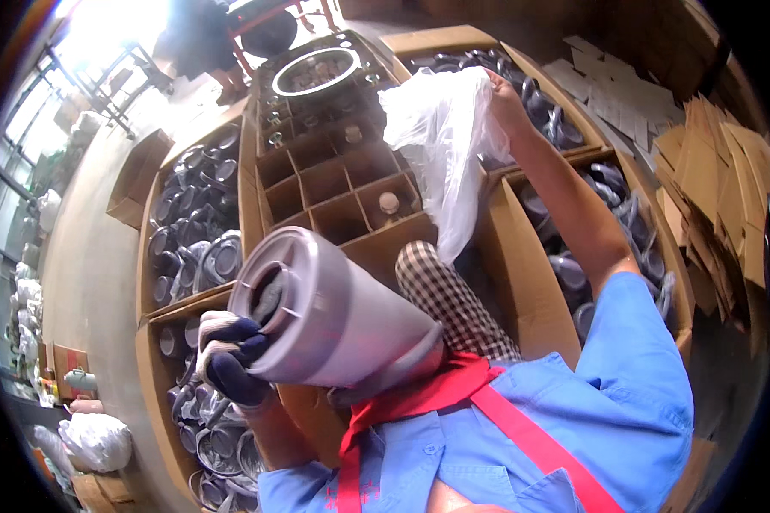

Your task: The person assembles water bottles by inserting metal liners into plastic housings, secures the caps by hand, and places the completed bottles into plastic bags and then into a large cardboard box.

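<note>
Left hand (229, 357), in a white-and-navy glove, has its grip curled tight around the rim at the open end of a big grey insulated jug (329, 312). The jug lies tilted across the person's chest, its mouth pointing toward the left, its base tucked against the blue shirt (573, 410) and red apron strap (522, 432). Right hand (503, 92) is bare and raised high, fingers pinched shut on the top of a thin white plastic bag (441, 141), which hangs down loose over the divided cardboard box (334, 184). That box has a grid of cells, a couple with small caps showing in them. Cardboard trays of dark grey lids (192, 231) sit along its left side, more of them on the right under the outstretched right arm. Flat cardboard sheets (719, 179) are stacked at the far right edge. The right arm is nearly straight, the left elbow bent close to the body.
</note>
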A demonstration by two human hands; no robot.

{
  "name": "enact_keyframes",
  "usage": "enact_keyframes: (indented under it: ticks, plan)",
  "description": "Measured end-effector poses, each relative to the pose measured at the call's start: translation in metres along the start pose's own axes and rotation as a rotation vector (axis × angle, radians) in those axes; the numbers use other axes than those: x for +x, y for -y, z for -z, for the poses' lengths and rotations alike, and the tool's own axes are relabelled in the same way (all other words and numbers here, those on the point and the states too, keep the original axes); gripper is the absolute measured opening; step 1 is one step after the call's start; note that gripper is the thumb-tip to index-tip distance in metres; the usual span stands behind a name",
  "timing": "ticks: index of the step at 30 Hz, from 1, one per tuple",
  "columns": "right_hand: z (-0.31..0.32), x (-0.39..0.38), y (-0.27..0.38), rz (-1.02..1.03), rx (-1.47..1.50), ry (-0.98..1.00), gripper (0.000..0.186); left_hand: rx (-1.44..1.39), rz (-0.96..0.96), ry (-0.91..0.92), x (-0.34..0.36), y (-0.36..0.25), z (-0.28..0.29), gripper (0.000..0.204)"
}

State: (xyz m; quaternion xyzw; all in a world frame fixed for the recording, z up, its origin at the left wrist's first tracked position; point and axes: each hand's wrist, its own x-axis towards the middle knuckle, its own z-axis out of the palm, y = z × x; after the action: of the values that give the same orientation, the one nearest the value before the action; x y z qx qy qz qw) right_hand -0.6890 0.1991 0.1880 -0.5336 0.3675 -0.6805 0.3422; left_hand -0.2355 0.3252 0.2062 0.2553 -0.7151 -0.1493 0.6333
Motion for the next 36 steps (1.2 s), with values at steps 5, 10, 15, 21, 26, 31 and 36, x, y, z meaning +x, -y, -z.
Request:
enact_keyframes:
  ticks: [5, 10, 15, 21, 26, 31, 36]
  plan:
    - [-0.035, 0.074, -0.024, -0.114, 0.429, 0.204, 0.038, -0.359, 0.349, 0.065, 0.067, 0.097, 0.012, 0.052]
    - [-0.063, 0.118, -0.102, -0.257, 0.527, 0.018, 0.032, -0.25, 0.301, 0.671, 0.114, 0.133, -0.108, 0.046]
    - [-0.068, 0.121, -0.183, -0.42, 0.482, -0.092, 0.028, -0.799, 0.681, 0.396, 0.103, 0.232, -0.171, 0.04]
    - [-0.002, 0.052, -0.166, -0.526, -0.716, 0.792, 0.029, -1.303, 0.685, 0.064, 0.11, 0.299, -0.092, 0.033]
    - [-0.013, 0.06, -0.107, -0.396, -0.305, 0.195, 0.036, -1.064, 0.673, 0.095, 0.119, 0.263, -0.097, 0.031]
    - [-0.169, 0.041, -0.098, 0.198, -0.732, 0.642, 0.043, -0.796, 0.574, 0.159, 0.141, 0.216, -0.117, 0.03]
    - [-0.143, 0.083, -0.104, -0.442, 0.231, 0.243, 0.021, -0.659, 0.515, 0.002, 0.14, 0.216, -0.066, 0.029]
